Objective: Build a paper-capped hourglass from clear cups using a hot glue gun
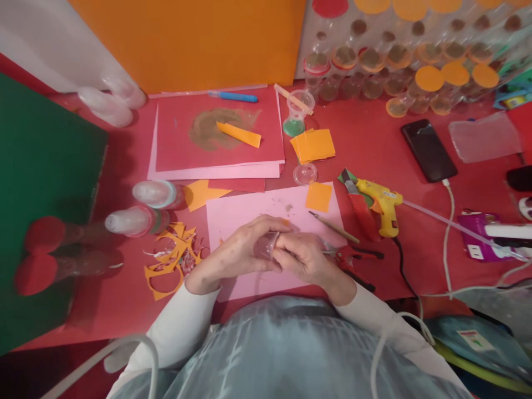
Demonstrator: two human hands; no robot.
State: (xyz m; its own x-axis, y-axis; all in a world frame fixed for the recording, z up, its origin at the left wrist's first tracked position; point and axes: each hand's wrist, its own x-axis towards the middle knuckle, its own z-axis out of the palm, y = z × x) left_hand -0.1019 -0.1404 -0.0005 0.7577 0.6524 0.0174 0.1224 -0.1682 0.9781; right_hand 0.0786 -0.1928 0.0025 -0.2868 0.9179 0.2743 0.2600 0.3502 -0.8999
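Over a pink sheet [236, 216], my left hand [243, 249] is wrapped around a small clear plastic cup [264, 245] lying on its side. My right hand [303, 256] is closed, its fingertips pinched at the cup's mouth; any small piece between them is hidden. A bit of orange shows at my left fingertips. An orange paper square [318, 197] and a craft knife [334, 226] lie on the sheet beyond my right hand. Red-handled pliers [353, 260] lie right of that hand, partly covered by it.
A yellow glue gun [384, 205] with a cord lies to the right, near a plugged-in phone [429, 151]. Orange paper scraps [170, 263] and two capped bottle shapes [131, 220] are left. Several clear cup assemblies [372, 58] stand back right. Orange squares [313, 145] are stacked behind.
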